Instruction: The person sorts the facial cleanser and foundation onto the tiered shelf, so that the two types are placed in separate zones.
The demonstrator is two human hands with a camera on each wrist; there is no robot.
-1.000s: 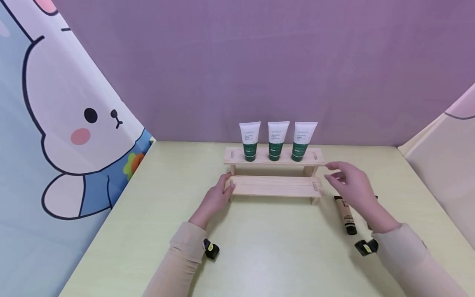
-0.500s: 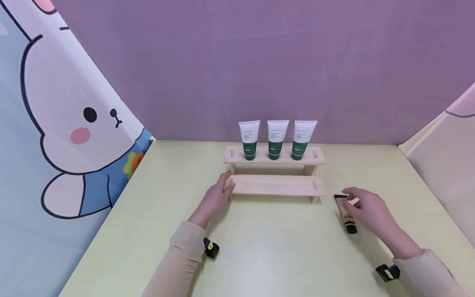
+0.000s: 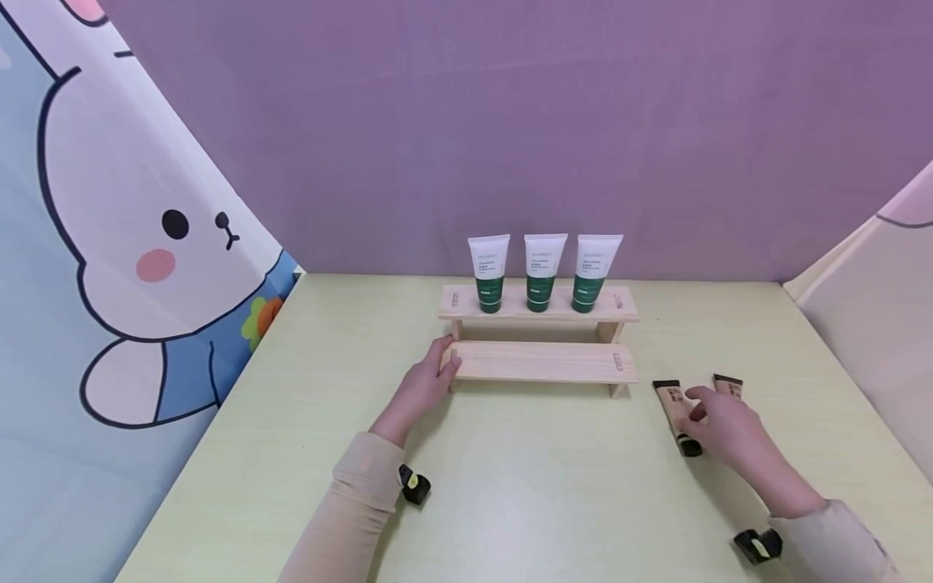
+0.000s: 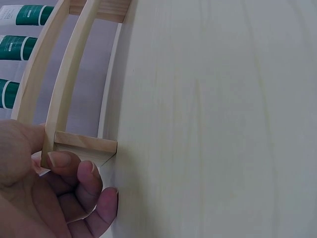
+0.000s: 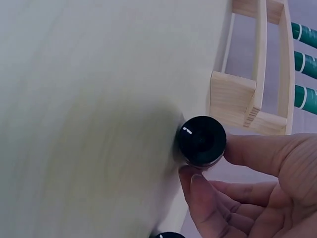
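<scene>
A two-tier wooden display rack (image 3: 543,362) stands on the table, its left end pinched between the thumb and fingers of my left hand (image 3: 425,387). In the left wrist view, the thumb and curled fingers of the left hand (image 4: 54,183) meet at the lower board's end. Right of the rack lies a beige tube with black ends (image 3: 672,401). My right hand (image 3: 729,425) has thumb and fingers on it. In the right wrist view its round black cap (image 5: 202,141) sits between thumb and fingertips. A second beige tube (image 3: 729,386) lies partly hidden behind that hand.
Three white-and-green tubes stand cap-down on the upper board: left (image 3: 489,271), middle (image 3: 543,271) and right (image 3: 594,271). A purple cloth (image 3: 466,138) hangs behind the pale table (image 3: 525,486). A rabbit-print cloth (image 3: 117,243) hangs at the left.
My right hand has moved away from the rack's right end, down and right to the nearer beige tube, and now grips it. The left hand has stayed on the rack.
</scene>
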